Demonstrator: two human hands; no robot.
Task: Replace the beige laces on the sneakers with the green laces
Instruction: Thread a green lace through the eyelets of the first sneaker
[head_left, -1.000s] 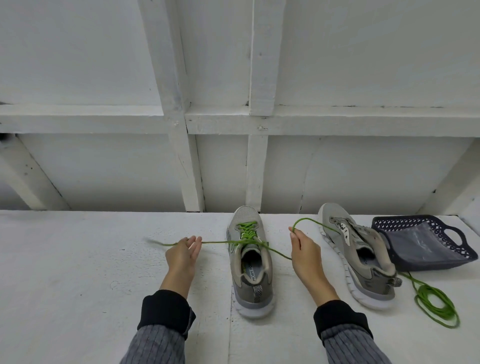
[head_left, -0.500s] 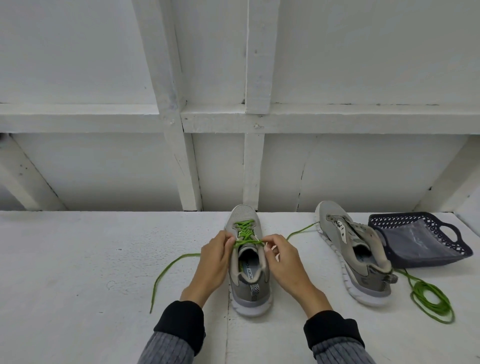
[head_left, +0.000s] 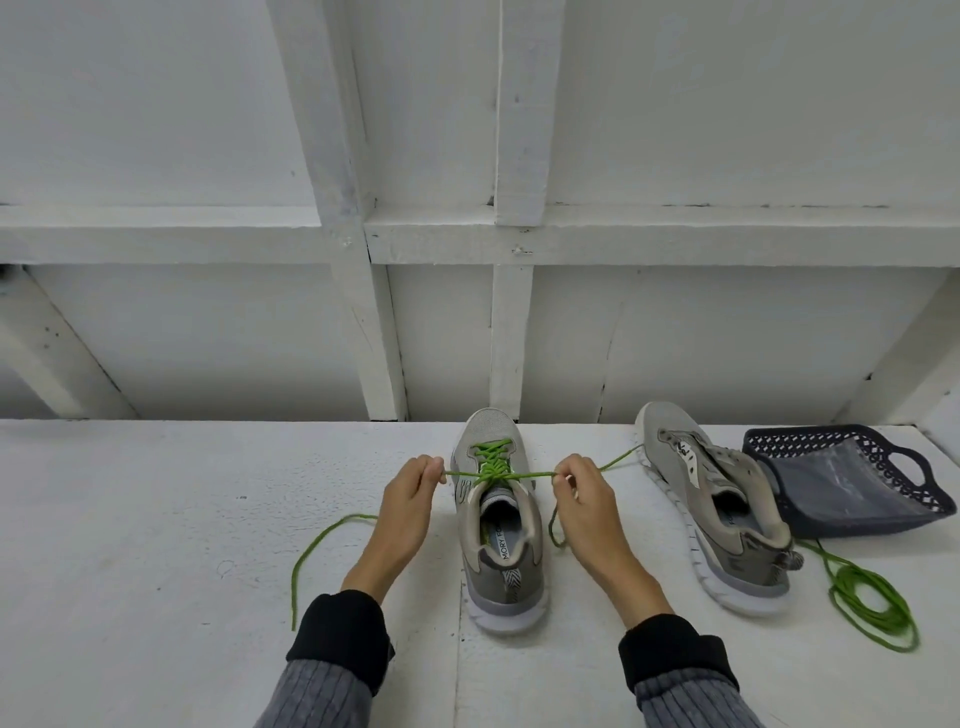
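Observation:
A grey sneaker (head_left: 501, 551) stands upright in the middle of the white table, toe pointing away, threaded with a green lace (head_left: 491, 462). My left hand (head_left: 408, 501) pinches the lace's left strand just left of the shoe; its free end trails down to the left. My right hand (head_left: 584, 499) pinches the right strand just right of the shoe. The lace runs taut between both hands across the tongue. A second grey sneaker (head_left: 719, 519) lies tilted to the right with no lace in it. Another green lace (head_left: 872, 603) lies coiled at the far right.
A dark blue plastic basket (head_left: 852, 483) with a clear bag inside lies tipped at the right, behind the second sneaker. White wooden wall framing (head_left: 384, 332) rises directly behind the table's far edge. The table (head_left: 156, 519) extends left.
My hands came in from wide apart to the shoe's throat, then moved slightly outward again, drawing the green lace tight across the tongue. The left strand's end dropped onto the table.

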